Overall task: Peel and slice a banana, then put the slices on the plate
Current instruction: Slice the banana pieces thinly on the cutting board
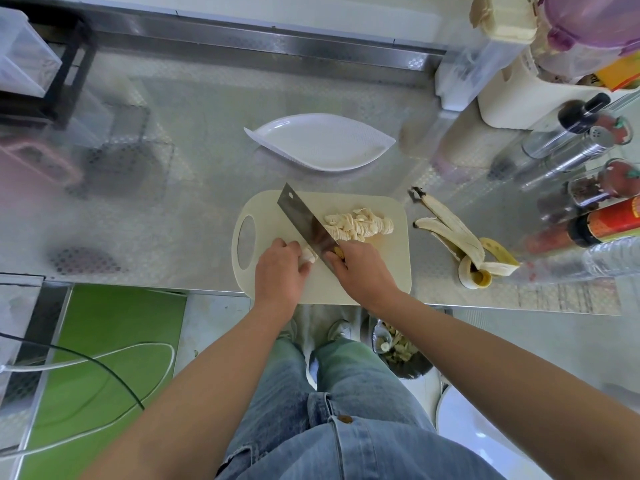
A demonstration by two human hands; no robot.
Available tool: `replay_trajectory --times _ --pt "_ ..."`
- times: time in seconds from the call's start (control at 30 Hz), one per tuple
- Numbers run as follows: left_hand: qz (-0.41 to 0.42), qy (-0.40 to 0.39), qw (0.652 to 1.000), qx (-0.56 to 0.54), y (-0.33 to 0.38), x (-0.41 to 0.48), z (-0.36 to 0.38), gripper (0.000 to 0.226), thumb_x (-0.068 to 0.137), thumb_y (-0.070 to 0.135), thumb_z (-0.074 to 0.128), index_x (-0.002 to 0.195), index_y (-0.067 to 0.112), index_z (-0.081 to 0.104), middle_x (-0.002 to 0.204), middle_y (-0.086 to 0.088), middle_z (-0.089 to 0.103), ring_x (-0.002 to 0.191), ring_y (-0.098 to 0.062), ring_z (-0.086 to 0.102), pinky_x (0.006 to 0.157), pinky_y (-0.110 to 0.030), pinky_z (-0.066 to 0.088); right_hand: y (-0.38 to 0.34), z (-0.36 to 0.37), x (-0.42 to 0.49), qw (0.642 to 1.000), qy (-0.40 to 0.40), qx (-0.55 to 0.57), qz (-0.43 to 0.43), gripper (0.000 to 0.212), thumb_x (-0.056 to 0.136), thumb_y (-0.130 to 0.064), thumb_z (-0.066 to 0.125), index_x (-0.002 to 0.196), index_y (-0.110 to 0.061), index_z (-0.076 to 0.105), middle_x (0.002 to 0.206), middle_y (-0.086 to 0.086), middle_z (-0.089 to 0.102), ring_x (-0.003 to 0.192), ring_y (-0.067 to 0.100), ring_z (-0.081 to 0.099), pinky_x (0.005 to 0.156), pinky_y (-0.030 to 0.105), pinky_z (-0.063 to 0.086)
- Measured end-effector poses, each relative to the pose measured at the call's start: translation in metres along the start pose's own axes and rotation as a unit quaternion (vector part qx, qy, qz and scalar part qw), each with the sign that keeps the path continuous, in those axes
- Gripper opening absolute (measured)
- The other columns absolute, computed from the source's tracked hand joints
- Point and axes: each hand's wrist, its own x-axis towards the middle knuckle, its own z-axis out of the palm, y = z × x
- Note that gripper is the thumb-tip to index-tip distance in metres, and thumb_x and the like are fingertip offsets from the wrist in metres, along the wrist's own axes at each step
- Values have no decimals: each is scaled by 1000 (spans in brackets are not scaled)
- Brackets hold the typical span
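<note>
The banana stub (309, 257) lies on the board's (381, 268) near-left part, held under the left hand's (282, 268) curled fingers. The right hand (363, 270) grips the knife (304, 221) by its handle, with the blade down between the stub and the slices (356, 225). The plate (322, 143) sits behind the board. The peel (464, 237) lies toward the right edge of the surface (194, 202), near bottles (571, 147).

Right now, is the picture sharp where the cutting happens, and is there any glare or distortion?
Head view: sharp at the knife and banana slices; head view: hazy reflections and mild glare across the steel counter; head view: wide-angle distortion swells everything near the bottom edge.
</note>
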Motion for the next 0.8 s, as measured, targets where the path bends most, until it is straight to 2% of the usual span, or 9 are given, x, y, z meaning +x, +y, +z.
replay_trajectory --times 0.5,0.7,0.8 --pt "-3 0 1000 -5 0 -1 -1 24 88 28 66 99 8 66 98 -10 60 83 -28 59 75 -37 50 -3 3 -1 1000 -17 -22 -8 27 98 -25 45 75 -13 42 72 4 46 64 24 43 59 33 31" --pt "-4 -8 1000 -8 -1 0 0 22 87 27 66 98 8 66 97 -10 60 83 -28 57 74 -38 49 3 9 1 998 -47 -33 9 27 97 -27 46 75 -12 45 75 8 51 70 29 51 59 33 33" --pt "-4 -5 1000 -8 -1 0 0 22 87 28 66 97 8 66 97 -10 60 82 -29 58 75 -39 50 1 8 1 999 -38 -35 5 27 98 -27 44 75 -12 42 76 6 49 69 27 46 60 32 31"
